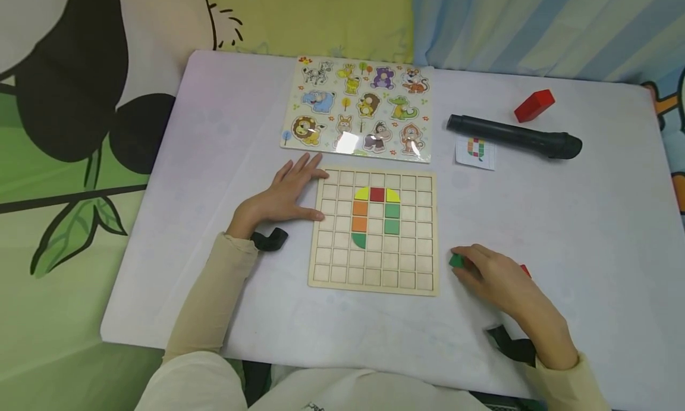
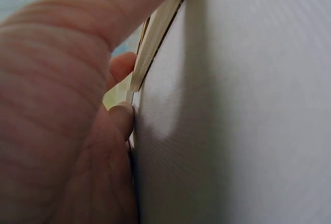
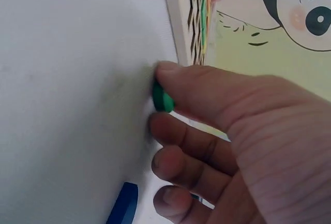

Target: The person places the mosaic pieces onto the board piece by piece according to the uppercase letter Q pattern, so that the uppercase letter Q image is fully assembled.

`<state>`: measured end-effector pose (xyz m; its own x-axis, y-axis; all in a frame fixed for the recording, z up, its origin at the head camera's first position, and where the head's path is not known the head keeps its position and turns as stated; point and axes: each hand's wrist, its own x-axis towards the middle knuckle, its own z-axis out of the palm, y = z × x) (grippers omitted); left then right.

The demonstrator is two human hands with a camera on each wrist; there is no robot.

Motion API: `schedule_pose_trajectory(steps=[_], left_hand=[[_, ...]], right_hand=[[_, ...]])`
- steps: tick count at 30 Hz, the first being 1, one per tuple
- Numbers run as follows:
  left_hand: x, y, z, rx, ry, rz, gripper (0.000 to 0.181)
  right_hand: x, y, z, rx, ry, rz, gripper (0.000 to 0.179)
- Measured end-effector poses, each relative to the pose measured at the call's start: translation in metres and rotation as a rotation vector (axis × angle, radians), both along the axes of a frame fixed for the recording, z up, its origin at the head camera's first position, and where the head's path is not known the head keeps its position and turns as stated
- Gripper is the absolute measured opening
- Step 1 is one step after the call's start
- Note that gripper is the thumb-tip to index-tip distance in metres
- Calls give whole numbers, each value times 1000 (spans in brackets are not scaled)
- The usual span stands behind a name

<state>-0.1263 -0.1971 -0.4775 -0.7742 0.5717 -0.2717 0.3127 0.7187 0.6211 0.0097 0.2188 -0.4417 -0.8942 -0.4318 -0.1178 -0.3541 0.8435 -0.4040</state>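
A wooden grid board (image 1: 373, 280) lies on the table, with yellow, red, orange and green flat pieces (image 1: 392, 211) set in its squares as a curved outline. At its left edge rests my left hand (image 1: 280, 194), fingers spread, thumb and a fingertip touching the rim. The left wrist view shows that hand close to the board's side (image 2: 160, 32). Right of the board, my right hand (image 1: 495, 280) pinches a small green piece (image 3: 162, 97) between thumb and fingers. A blue piece (image 3: 124, 203) lies near those fingers. Partly hidden behind the hand is a red piece (image 1: 525, 270).
An animal puzzle board (image 1: 358, 107) lies behind the grid board. At the back right are a black tube-shaped object (image 1: 514, 137), a pattern card (image 1: 475, 155) partly beneath it, and a red block (image 1: 534, 106). Black straps (image 1: 270, 239) hang by both wrists.
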Motion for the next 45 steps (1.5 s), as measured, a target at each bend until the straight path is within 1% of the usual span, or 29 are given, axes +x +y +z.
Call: schedule_pose_trajectory(steps=[2, 3, 7, 10, 13, 16, 20, 23, 26, 30, 33, 41, 45], left_hand=[[-1, 0, -1, 3, 2, -2, 87], [-1, 0, -1, 4, 2, -2, 87], [-1, 0, -1, 1, 2, -2, 87], [-1, 0, 0, -1, 2, -1, 88], [-1, 0, -1, 1, -2, 1, 87], [-1, 0, -2, 4, -4, 2, 87], [-1, 0, -2, 5, -7, 6, 87], [0, 0, -1, 6, -12, 7, 87], [1, 0, 0, 4, -13, 8, 87], [1, 0, 0, 2, -12, 8, 87], [0, 0, -2, -4, -8, 9, 87], [0, 0, -2, -1, -1, 10, 86], [0, 0, -1, 3, -4, 12, 86]], right_hand=[[-1, 0, 1, 9, -19, -33, 36], [-2, 1, 2, 12, -29, -36, 37], [-3, 6, 4, 15, -50, -10, 41], [-4, 8, 4, 9, -54, 7, 40], [-4, 9, 3, 10, -36, -1, 37], [-4, 10, 1, 6, 10, -13, 34], [-5, 12, 0, 24, 1, -44, 36], [-5, 14, 2, 32, 2, -50, 35], [-4, 15, -1, 14, 79, -28, 31], [-5, 15, -5, -6, 141, -7, 28], [-6, 13, -6, -6, 147, -6, 30], [-9, 8, -7, 6, 116, -22, 28], [-10, 7, -10, 2, 142, -13, 28]])
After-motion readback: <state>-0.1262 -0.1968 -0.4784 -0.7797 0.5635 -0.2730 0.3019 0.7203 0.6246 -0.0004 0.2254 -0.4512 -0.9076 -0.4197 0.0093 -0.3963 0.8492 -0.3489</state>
